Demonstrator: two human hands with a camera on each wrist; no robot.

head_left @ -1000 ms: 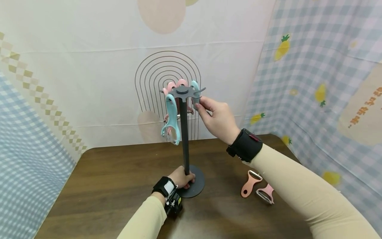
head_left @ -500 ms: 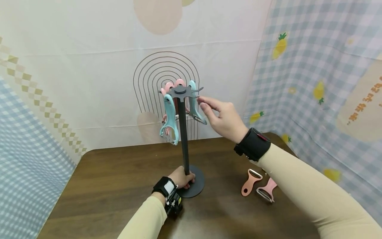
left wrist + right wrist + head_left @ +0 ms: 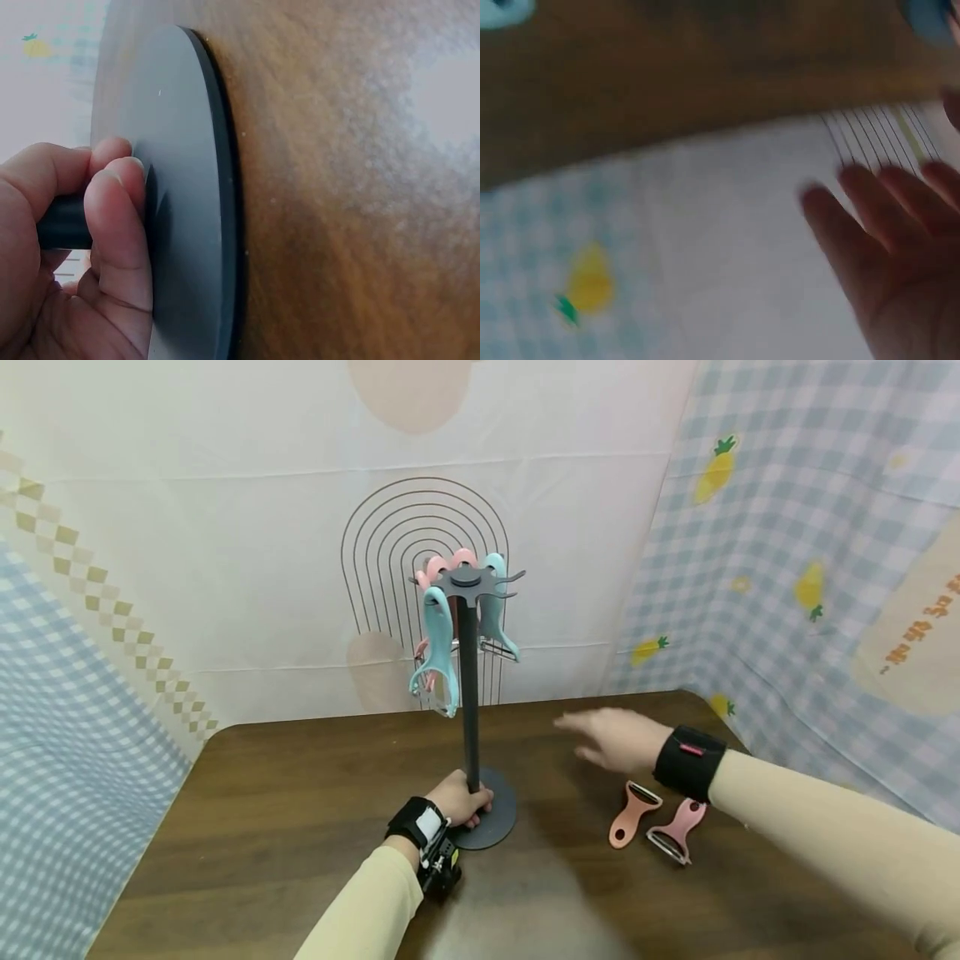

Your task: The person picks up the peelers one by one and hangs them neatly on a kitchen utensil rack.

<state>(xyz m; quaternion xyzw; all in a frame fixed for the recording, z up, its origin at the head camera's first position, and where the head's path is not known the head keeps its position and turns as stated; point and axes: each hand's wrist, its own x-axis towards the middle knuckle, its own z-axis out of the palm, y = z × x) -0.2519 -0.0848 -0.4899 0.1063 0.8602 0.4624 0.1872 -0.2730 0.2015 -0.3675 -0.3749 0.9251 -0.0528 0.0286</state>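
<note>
My left hand [image 3: 456, 799] grips the dark grey hook stand [image 3: 469, 718] low on its post, fingers curled round it just above the round base [image 3: 187, 187]. A light blue peeler [image 3: 438, 631] hangs at the stand's front left, and another blue peeler [image 3: 492, 614] hangs on its right side. Behind the post, several pink peelers [image 3: 463, 557] hang partly hidden. My right hand [image 3: 615, 739], blurred, holds nothing; its fingers reach out over the table right of the stand. Below it lie an orange-pink peeler [image 3: 627, 823] and a pink peeler [image 3: 679, 828], apart from each other.
The stand stands on a brown wooden table [image 3: 300, 802]. A white printed cloth [image 3: 247, 568] hangs behind it, and blue checked cloth [image 3: 780, 577] lines the right side. Two bare hooks [image 3: 514, 577] stick out on the stand's right.
My right hand has let go of the right-hand blue peeler, which now hangs on its hook. That hand has moved down and right, above the two loose peelers. My left hand keeps its grip.
</note>
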